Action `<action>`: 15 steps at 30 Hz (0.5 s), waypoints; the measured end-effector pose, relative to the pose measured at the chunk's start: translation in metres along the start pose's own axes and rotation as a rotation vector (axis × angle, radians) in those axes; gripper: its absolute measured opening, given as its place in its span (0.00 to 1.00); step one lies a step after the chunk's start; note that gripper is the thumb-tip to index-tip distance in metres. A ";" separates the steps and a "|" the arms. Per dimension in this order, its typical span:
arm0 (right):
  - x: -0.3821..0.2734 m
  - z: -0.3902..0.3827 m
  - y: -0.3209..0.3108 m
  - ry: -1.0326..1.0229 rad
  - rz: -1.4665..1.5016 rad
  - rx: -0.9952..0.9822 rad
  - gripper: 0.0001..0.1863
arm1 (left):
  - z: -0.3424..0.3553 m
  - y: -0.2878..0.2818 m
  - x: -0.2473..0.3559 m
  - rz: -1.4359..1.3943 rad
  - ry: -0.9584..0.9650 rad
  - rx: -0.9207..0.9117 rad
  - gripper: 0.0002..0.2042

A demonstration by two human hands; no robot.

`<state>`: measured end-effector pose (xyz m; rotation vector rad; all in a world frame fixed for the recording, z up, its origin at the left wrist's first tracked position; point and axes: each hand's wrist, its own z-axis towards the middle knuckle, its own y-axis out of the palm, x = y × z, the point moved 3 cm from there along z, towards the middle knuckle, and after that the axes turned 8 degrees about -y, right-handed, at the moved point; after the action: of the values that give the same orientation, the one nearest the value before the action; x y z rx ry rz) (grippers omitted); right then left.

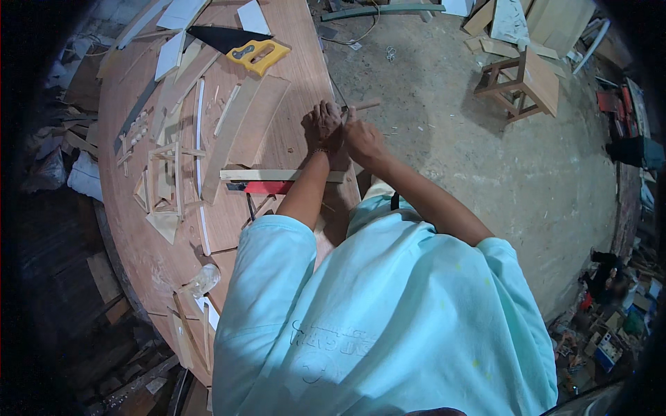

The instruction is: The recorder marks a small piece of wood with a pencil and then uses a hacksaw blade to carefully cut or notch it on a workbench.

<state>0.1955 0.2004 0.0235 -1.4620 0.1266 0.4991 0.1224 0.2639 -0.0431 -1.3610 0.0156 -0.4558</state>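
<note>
At the right edge of the wooden worktable (222, 229), my left hand (323, 127) is closed with bent fingers over a thin wooden stick (368, 105). The stick's free end juts past the edge. My right hand (365, 142) is closed just beside it, around a slim dark blade-like tool (338, 90) that points up and away. Its handle is hidden in my fist. Under my left forearm lies a pale wood strip (260, 175), with a red and black tool (267, 187) alongside. Left of my hands are thin curved boards (253, 128).
A handsaw (258, 57) with a yellow handle lies at the table's far end. A small frame of wood strips (179, 180) and a clear plastic container (204, 279) are at left. On the concrete floor (444, 125) stands a wooden stool (520, 83); scrap boards (510, 21) lie behind it.
</note>
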 end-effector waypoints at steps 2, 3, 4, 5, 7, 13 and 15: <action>0.009 0.013 0.006 0.078 0.018 -0.121 0.13 | 0.002 -0.005 0.007 -0.041 -0.011 -0.022 0.14; 0.014 0.015 0.010 0.149 0.037 -0.246 0.14 | 0.003 -0.007 0.010 -0.032 -0.020 -0.071 0.15; 0.008 0.010 0.012 0.142 0.043 -0.252 0.14 | 0.002 -0.010 0.006 -0.016 -0.047 -0.120 0.15; 0.001 0.000 0.006 0.149 0.083 -0.154 0.19 | 0.002 -0.012 0.003 -0.013 -0.054 -0.119 0.15; -0.011 -0.008 -0.010 0.153 0.123 -0.059 0.23 | 0.001 -0.012 -0.002 0.102 -0.060 -0.189 0.15; 0.019 0.009 0.024 0.137 0.130 -0.077 0.23 | 0.000 -0.009 0.013 0.027 0.051 -0.106 0.11; 0.022 0.013 0.025 0.271 0.034 -0.143 0.24 | 0.001 -0.011 0.016 -0.001 0.026 -0.083 0.11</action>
<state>0.2025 0.2189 -0.0062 -1.6660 0.3371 0.3403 0.1342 0.2584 -0.0283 -1.4368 0.0562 -0.4783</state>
